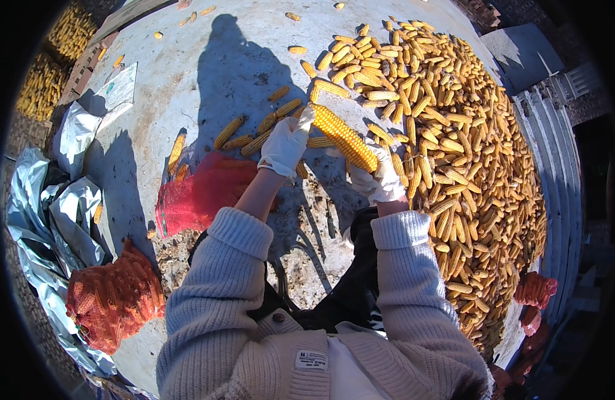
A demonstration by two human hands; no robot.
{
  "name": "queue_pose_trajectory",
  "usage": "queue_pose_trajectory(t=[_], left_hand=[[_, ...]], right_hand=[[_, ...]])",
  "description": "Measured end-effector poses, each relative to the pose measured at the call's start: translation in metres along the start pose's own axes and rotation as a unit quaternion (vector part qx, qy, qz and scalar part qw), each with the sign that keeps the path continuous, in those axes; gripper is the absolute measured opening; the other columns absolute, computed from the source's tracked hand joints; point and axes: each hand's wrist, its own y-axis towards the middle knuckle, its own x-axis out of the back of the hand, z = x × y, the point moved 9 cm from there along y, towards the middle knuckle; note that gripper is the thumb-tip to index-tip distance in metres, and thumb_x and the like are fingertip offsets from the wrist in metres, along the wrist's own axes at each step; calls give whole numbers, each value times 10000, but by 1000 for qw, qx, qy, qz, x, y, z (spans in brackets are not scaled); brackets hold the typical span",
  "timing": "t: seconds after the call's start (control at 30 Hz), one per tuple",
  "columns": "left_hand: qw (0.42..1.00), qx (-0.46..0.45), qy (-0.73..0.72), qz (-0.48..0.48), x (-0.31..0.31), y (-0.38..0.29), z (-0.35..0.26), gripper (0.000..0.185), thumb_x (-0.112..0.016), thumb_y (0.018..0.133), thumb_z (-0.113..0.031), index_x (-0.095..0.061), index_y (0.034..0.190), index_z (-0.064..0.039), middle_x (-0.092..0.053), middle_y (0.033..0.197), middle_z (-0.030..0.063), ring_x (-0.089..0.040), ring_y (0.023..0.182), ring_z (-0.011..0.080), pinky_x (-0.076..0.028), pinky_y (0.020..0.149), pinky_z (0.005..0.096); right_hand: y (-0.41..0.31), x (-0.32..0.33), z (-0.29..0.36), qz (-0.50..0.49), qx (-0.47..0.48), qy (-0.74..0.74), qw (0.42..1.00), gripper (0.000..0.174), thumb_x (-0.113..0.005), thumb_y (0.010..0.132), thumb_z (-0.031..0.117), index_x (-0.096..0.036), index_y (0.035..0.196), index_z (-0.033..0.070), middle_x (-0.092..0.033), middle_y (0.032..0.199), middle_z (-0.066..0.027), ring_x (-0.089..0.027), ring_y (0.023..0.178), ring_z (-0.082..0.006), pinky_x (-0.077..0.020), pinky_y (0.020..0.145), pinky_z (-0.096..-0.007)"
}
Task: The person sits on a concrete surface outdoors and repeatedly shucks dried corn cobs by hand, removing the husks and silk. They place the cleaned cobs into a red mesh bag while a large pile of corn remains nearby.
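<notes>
Between my two gloved hands a yellow ear of corn [343, 136] is held up at a slant, its husk gone. My left hand [286, 142], in a white glove, pinches the upper tip. Around the lower end closes my right hand [376, 175], gloved the same way; some of its fingers are hidden by the ear. Several loose ears [229, 132] lie on the concrete just past my left hand. Below my left wrist rests a red mesh bag [207, 192] with some ears showing through it.
A large heap of corn ears [462, 165] spreads along the right. At the lower left sits a filled red mesh sack [115, 300], beside crumpled silver sheeting [52, 215]. Pale steps [550, 200] border the heap. More red sacks [536, 290] stand at the right edge.
</notes>
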Motion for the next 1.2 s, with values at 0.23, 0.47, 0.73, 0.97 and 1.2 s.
queue_pose_trajectory(t=[0.23,0.47,0.73,0.97,1.2], left_hand=[[995,-95,18,6,-11,-5,-13,361,-575,921,-320,-638,1074,1,-673,947,134,-630,876,248,-488,771,333],[986,-157,-1,57,-19,-14,-27,241,-596,950,-238,-673,985,-12,-662,834,39,-585,742,110,-476,677,258],[832,-64,417,361,-61,-60,-23,382,-563,909,-406,-713,1065,-92,-649,1169,170,-639,1048,322,-496,907,381],[945,175,-220,168,-48,-30,5,402,-651,913,-327,-593,1228,-85,-671,1074,45,-647,938,182,-524,825,408],[821,230,-505,135,-60,-32,-4,465,-617,939,-312,-508,1286,-21,-607,1159,162,-600,1070,284,-482,958,456]], right_hand=[[-4,3,-16,12,-32,57,998,519,-350,1013,292,-491,1207,-168,-364,470,14,-279,317,-82,-271,307,-220],[-1,4,-18,11,-47,110,993,507,-336,1012,371,-553,1095,-81,-386,465,-18,-312,310,-112,-296,298,-236],[-1,28,-7,-19,-12,94,995,506,-381,996,421,-563,1072,-45,-418,482,-41,-323,319,-124,-296,299,-248],[-6,17,-2,-240,39,-200,949,340,-580,952,343,-583,1125,50,-518,638,18,-417,469,-62,-304,422,-177],[7,-3,-17,-148,91,-371,912,582,-687,868,63,-447,1398,55,-592,1197,-54,-561,1043,-121,-485,890,-259]])
